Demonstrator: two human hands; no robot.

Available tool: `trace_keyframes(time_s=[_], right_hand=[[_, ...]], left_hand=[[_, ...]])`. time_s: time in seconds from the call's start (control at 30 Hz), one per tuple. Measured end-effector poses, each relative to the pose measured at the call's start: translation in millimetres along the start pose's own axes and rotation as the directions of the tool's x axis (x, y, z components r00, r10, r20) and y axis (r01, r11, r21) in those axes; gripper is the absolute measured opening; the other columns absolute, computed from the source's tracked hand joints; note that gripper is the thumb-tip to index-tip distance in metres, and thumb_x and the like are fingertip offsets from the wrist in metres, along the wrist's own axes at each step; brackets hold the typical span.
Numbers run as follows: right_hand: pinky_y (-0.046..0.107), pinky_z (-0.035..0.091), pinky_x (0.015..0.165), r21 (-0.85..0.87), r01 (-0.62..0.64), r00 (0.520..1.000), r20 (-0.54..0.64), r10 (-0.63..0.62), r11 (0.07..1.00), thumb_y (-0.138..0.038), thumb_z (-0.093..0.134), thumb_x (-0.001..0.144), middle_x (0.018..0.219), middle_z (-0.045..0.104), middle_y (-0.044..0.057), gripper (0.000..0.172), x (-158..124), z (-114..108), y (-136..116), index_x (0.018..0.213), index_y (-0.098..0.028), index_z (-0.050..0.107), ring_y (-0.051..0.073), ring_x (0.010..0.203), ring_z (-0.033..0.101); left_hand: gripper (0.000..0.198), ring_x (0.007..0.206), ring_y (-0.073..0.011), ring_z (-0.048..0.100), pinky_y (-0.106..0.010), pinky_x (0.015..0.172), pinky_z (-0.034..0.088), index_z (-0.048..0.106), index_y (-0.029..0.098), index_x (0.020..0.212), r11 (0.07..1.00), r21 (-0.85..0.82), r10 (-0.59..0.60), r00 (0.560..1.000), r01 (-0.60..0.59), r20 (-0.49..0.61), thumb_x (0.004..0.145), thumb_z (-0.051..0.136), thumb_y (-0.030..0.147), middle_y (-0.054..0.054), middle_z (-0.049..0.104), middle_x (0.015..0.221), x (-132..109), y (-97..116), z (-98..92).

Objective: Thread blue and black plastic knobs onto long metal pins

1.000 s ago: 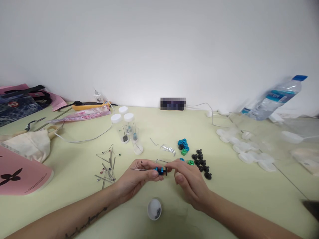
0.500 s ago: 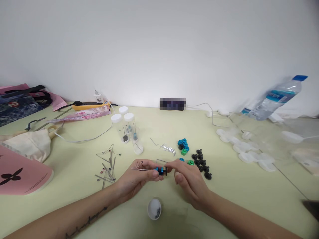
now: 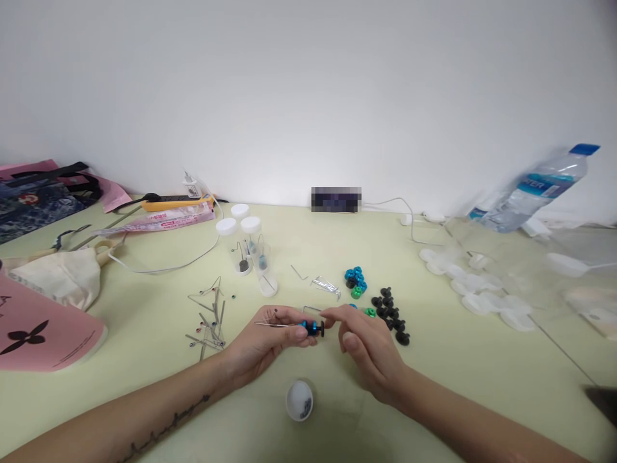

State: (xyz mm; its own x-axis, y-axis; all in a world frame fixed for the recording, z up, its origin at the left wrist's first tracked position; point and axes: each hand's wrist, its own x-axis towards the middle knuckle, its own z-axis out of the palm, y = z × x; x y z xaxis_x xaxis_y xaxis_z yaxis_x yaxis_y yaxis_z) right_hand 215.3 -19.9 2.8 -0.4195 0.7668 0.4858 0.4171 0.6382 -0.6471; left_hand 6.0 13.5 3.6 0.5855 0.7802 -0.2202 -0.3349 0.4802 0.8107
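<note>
My left hand [image 3: 270, 337] is closed around a small blue-and-black cylindrical part [image 3: 311, 328], held sideways between thumb and fingers. A thin metal rod [image 3: 272, 324] sticks out from it to the left, and a black disc forms its right end. My right hand [image 3: 369, 344] is just to the right, index finger stretched toward the disc and thumb apart, with nothing visible in it. An L-shaped metal key [image 3: 312, 310] shows behind the fingers; whether it is held or lying on the table I cannot tell. Below the hands stands a white cup [image 3: 299, 384] with small dark pieces inside.
Bent metal rods [image 3: 212, 321] lie at left. Beyond the hands are hex keys [image 3: 326, 287], blue knobs [image 3: 357, 272], green knobs [image 3: 356, 293] and black flanged pieces [image 3: 393, 314]. White-capped tubes [image 3: 251, 225] stand behind. A pink bag [image 3: 58, 328] and a bottle [image 3: 544, 186] flank the table.
The right index finger has drawn slightly away from the black disc, leaving a small gap. My left hand holds the part almost where it was.
</note>
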Motion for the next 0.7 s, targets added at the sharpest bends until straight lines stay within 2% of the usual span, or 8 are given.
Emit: trace_keyframes(time_s=[0.27, 0.7], right_hand=[[0.029, 0.043, 0.067, -0.013, 0.011, 1.000, -0.008, -0.011, 1.000, -0.043, 0.021, 0.100, 0.086, 0.061, 0.006, 0.045, -0.8, -0.3, 0.2, 0.121, -0.020, 0.053, 0.016, 0.072, 0.056], [0.030, 0.043, 0.067, -0.024, 0.004, 1.000, -0.004, -0.004, 1.000, -0.040, 0.022, 0.101, 0.089, 0.061, 0.007, 0.042, -0.1, -0.5, 0.2, 0.120, -0.020, 0.053, 0.018, 0.080, 0.058]], left_hand=[[0.014, 0.073, -0.0133, 0.068, -0.021, 0.075, 0.053, 0.075, 0.011, 0.084, 1.000, -0.007, 0.011, 1.000, -0.011, 0.006, 0.070, 0.075, 0.011, -0.009, 0.075, 0.085, -0.2, -0.4, -0.1], [0.014, 0.073, -0.0137, 0.067, -0.023, 0.077, 0.052, 0.075, 0.011, 0.082, 1.000, -0.011, -0.004, 1.000, 0.004, -0.012, 0.068, 0.077, 0.012, -0.009, 0.075, 0.084, -1.0, 0.7, 1.0]])
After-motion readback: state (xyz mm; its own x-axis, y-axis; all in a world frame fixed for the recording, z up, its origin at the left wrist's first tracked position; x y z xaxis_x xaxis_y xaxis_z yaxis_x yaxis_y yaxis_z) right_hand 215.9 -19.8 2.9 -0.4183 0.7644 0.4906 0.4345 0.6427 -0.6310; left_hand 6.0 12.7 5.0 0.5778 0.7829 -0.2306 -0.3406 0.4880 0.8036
